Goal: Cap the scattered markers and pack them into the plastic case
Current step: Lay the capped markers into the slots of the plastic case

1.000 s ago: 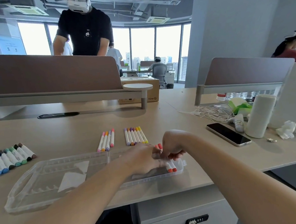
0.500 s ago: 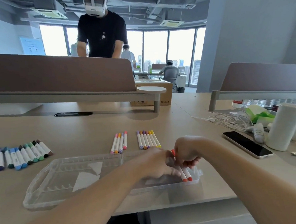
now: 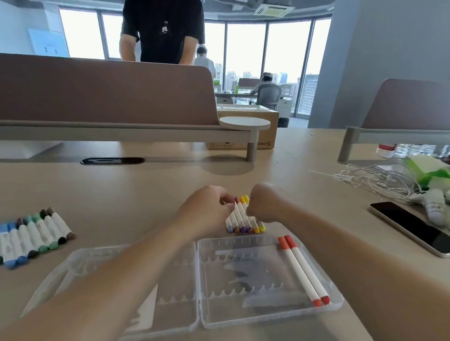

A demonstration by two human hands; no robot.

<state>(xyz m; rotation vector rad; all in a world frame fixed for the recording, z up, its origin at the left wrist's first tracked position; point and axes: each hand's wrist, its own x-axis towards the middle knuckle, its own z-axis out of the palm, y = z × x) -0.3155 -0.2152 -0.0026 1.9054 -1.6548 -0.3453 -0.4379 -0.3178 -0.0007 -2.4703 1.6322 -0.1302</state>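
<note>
Curled fingers of the left hand (image 3: 208, 213) and right hand (image 3: 263, 206) clamp a row of markers (image 3: 244, 222) from either side, just beyond the open plastic case (image 3: 254, 321) holding two red markers (image 3: 301, 268) at its right edge.

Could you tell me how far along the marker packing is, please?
Done: two red-capped markers lie in the right half of the clear case. In hand: left hand and right hand curl against the purple-to-yellow group beyond the case; a grip is unclear. Left: that group and the blue-green group at far left.
</note>
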